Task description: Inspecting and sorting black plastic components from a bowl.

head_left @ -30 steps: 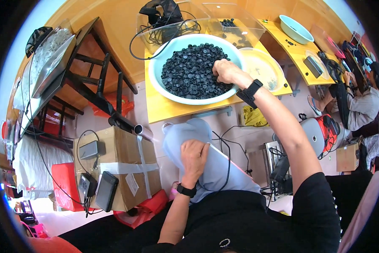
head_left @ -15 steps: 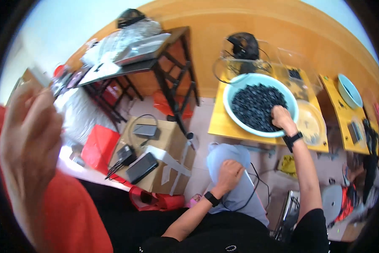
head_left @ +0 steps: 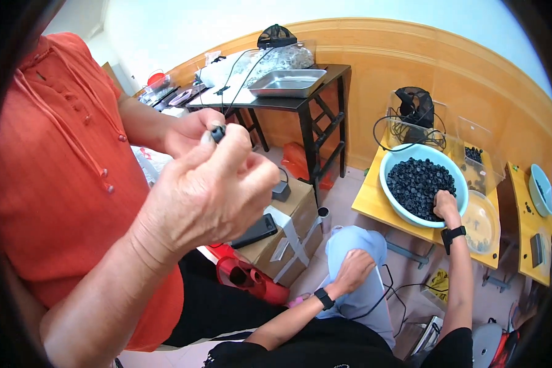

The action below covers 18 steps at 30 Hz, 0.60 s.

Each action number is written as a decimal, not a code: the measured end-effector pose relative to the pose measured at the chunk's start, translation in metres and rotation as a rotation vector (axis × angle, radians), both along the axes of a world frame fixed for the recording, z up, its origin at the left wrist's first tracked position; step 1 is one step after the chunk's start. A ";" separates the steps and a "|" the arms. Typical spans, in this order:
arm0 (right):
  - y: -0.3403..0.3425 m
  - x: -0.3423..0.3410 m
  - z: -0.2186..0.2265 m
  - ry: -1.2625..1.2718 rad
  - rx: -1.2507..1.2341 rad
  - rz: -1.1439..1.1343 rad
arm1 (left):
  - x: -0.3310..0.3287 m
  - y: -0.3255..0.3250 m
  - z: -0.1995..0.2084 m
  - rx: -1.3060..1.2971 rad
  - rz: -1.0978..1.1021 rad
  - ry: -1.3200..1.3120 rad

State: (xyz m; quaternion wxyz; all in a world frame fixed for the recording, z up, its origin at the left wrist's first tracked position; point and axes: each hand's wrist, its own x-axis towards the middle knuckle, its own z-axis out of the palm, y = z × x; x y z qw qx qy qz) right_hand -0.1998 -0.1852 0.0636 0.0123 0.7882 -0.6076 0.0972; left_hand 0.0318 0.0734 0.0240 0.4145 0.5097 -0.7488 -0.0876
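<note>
My right hand (head_left: pixel 446 204) reaches into a pale blue basin (head_left: pixel 462 184), at the right side of a heap of small round black parts (head_left: pixel 418 187). Its fingers are curled, with the tips down among the parts, so what they grip is hidden. A dark band circles that wrist. My left hand (head_left: pixel 354 270) lies on my knee over light blue trousers, fingers loosely laid out and holding nothing. Close on the left, a co-worker in a red top pinches a small black part (head_left: pixel 218 134) between the fingers of both hands (head_left: pixel 205 184).
The basin stands on a yellow table (head_left: pixel 374 199) beside a clear plastic dish (head_left: pixel 479 224) and a black mesh object (head_left: pixel 415 107). Another basin (head_left: pixel 540 190) sits farther right. A taped carton (head_left: pixel 300 230), a metal tray (head_left: pixel 288 83) on a dark table, and floor cables stand around me.
The view has turned left, so the basin and tables sit farther right. The co-worker's two hands and small part now show in front. Both my hands keep about the same places.
</note>
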 end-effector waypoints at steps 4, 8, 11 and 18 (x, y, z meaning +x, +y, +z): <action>0.003 -0.002 0.009 -0.055 0.098 -0.027 | 0.000 -0.001 -0.004 0.025 -0.014 -0.043; 0.053 0.020 0.054 -0.271 -0.245 0.133 | -0.006 0.006 -0.010 -0.026 -0.034 -0.018; 0.087 0.045 0.092 -0.533 -0.245 0.329 | -0.010 -0.002 -0.017 -0.043 -0.061 -0.031; 0.202 0.129 0.167 -1.091 0.213 0.879 | -0.006 0.000 -0.002 -0.054 -0.080 -0.173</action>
